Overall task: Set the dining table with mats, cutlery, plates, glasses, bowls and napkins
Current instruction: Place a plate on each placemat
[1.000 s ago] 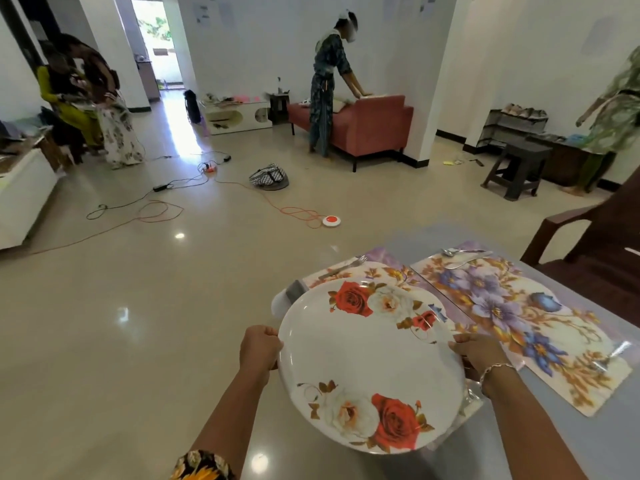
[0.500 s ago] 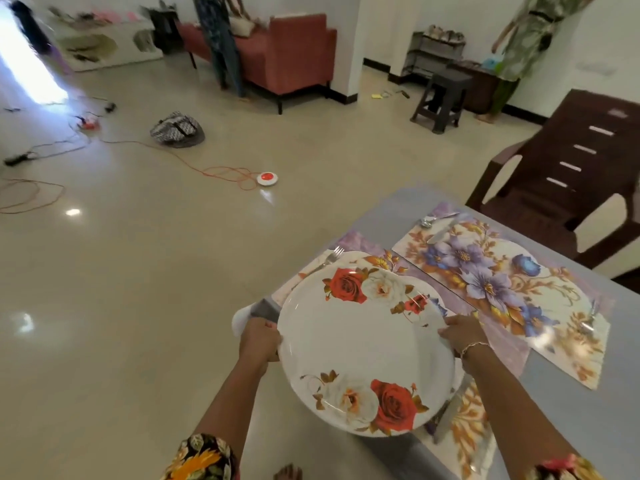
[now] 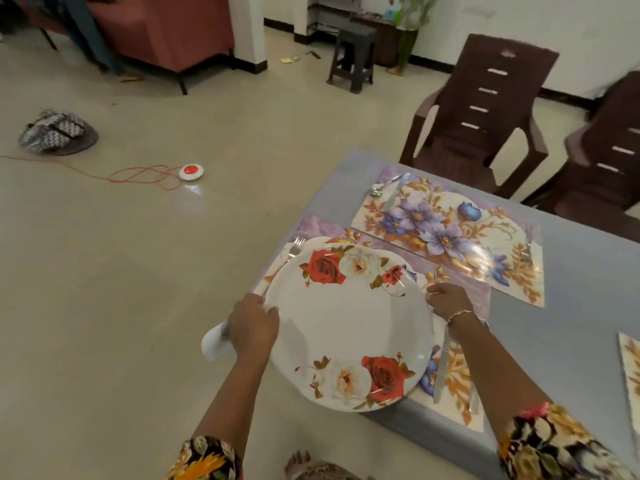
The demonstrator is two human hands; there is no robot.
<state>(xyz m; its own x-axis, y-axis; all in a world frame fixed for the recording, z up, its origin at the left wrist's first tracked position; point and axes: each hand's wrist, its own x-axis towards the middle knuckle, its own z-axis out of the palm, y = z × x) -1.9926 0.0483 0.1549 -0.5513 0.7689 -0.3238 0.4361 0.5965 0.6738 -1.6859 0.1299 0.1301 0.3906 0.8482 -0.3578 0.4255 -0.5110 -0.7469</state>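
Compared with half a second ago, the view has tipped further down and toward the worktop (image 3: 588, 306), so the red sofa and the standing person have nearly slid out at the top, while two brown plastic chairs (image 3: 481, 109) now stand in plain sight behind the far edge. The plate (image 3: 349, 320) has come in over the near placemat (image 3: 460, 386) and covers most of it, though its near rim still juts out past the worktop's corner above the floor; whether it already rests on the mat or is just above it cannot be told.

The left hand (image 3: 254, 327) grips the plate's left rim, fingers curled over the edge, and the right hand (image 3: 448, 301), with a thin bracelet at the wrist, pinches the right rim.

The plate is large, round and white, with a cluster of red and cream roses at its far edge and another at its near edge. A fork (image 3: 292, 252) lies on the mat just beside its far left rim, and a knife (image 3: 441, 372) just beside its right. The second placemat (image 3: 450, 233), printed with purple flowers, lies farther back, with a spoon (image 3: 377, 190) at its far corner.
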